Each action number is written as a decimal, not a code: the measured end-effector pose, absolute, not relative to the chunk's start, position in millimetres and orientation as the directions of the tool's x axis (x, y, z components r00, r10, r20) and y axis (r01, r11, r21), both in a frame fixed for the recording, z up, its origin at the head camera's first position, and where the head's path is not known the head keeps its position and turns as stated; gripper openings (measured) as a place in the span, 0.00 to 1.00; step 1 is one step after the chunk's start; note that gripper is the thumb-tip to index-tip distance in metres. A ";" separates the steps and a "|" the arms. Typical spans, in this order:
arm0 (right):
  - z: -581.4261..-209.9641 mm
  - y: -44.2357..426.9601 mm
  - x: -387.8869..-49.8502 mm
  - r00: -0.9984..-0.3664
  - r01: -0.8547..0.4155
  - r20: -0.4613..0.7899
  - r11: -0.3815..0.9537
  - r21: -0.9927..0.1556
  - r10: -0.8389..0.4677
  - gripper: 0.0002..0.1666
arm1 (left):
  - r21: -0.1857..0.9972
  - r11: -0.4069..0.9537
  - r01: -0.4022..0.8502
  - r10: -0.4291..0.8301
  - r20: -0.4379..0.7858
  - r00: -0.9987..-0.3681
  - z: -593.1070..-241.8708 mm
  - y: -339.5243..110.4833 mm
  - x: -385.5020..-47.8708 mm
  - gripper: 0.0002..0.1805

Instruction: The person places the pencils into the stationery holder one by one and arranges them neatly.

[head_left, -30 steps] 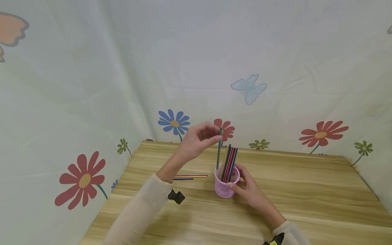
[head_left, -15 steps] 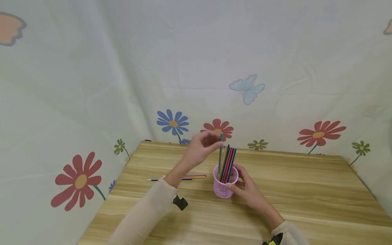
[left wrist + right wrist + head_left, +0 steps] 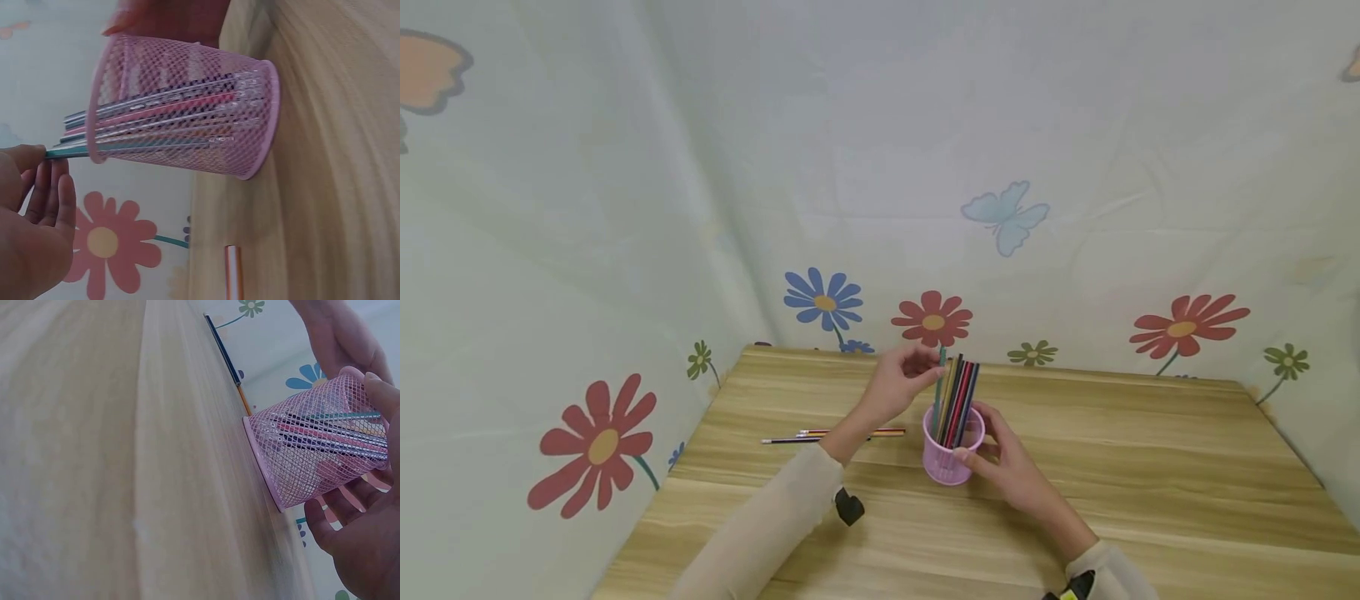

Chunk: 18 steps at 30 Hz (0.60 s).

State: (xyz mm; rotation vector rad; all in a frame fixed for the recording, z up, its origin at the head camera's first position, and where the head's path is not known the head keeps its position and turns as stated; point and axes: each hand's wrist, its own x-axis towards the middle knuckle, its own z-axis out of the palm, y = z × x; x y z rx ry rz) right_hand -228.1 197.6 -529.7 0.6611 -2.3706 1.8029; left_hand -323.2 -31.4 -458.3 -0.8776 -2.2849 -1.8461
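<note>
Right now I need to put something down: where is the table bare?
Bare: the table right of the right hand, and nearer, between the sleeves. Crowded: the pink cup, where the left hand pinches a green pencil, and leftward, the loose pencils.

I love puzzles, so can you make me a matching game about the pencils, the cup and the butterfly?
1. Mesh cup
2. Green pencil
3. Butterfly on the backdrop
4. Loose pencils

A. pale blue
B. lying flat on the table
C. pinched in the left grip
D. pink

Pairs: 1-D, 2-C, 3-A, 4-B
</note>
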 end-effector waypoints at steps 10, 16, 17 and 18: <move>-527.3 197.9 -227.1 -0.906 -0.384 0.317 0.226 -0.895 -0.281 0.44 | 0.878 0.165 0.449 0.390 0.360 -0.848 -467.6 -23.5 -322.6 0.11; -527.6 197.6 -228.2 -0.908 -0.382 0.315 0.237 -0.893 -0.276 0.44 | 0.879 0.237 0.413 0.404 0.298 -0.865 -474.8 -21.3 -321.9 0.10; -527.6 197.6 -228.3 -0.907 -0.384 0.317 0.237 -0.893 -0.277 0.43 | 0.878 0.247 0.409 0.407 0.289 -0.866 -475.5 -21.5 -321.4 0.09; -527.5 197.6 -228.4 -0.907 -0.385 0.318 0.236 -0.892 -0.275 0.43 | 0.878 0.255 0.406 0.410 0.282 -0.867 -475.8 -21.9 -320.8 0.09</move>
